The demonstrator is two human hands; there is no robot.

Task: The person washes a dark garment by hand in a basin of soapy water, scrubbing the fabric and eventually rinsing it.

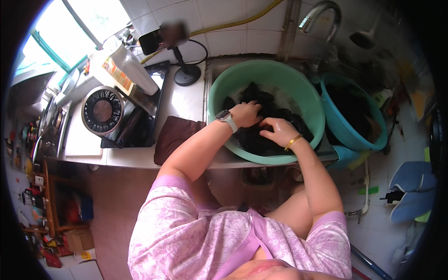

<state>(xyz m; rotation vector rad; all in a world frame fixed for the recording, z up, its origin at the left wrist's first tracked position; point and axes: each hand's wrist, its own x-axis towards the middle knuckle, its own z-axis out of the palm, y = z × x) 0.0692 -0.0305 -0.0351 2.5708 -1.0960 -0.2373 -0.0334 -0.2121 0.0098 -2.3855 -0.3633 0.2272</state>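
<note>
A large green basin holds wet black clothing in a little cloudy water. My left hand, with a pale-strapped watch on its wrist, is closed on the cloth near the middle of the basin. Just to its right, my right hand, wearing a gold bracelet, has its fingers and thumb curled into the same black fabric. Part of the fingertips of both hands is hidden in the folds. Both forearms reach over the basin's near rim.
A blue basin with dark laundry stands at the right, below a curved metal faucet. Left of the green basin lie a brown cloth and a phone stand. Farther left is a black cooktop with a round metal-rimmed object.
</note>
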